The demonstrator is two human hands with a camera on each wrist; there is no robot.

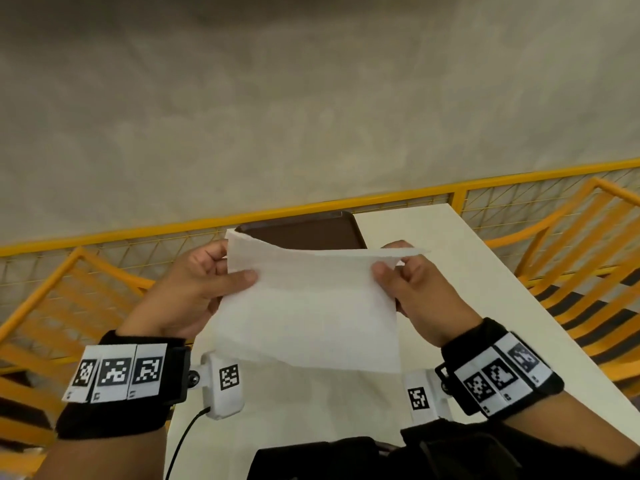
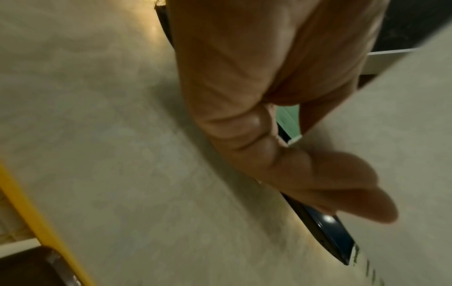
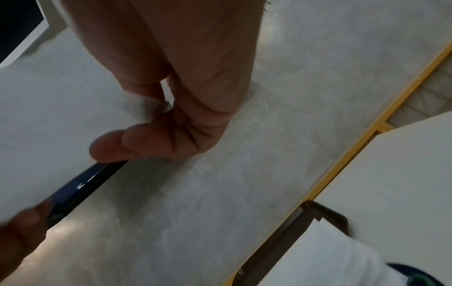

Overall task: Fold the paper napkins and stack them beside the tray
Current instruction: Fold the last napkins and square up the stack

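A white paper napkin (image 1: 308,306) hangs in the air above the white table (image 1: 467,278), spread wide between both hands. My left hand (image 1: 221,271) pinches its upper left edge with thumb on the front and fingers behind. My right hand (image 1: 391,268) pinches the upper right corner, where a flap is bent over. The dark brown tray (image 1: 311,232) lies at the table's far end, partly hidden behind the napkin. In the left wrist view the thumb (image 2: 342,189) presses on the napkin (image 2: 403,135). In the right wrist view the thumb (image 3: 117,145) lies on the napkin (image 3: 49,120), and the tray (image 3: 293,238) holds more white paper.
A yellow mesh railing (image 1: 381,199) runs behind the table's far end. Orange slatted chairs (image 1: 588,258) stand at both sides of the table. Below the railing lies a grey floor (image 1: 311,98). A black cable (image 1: 183,441) hangs from the left wrist camera.
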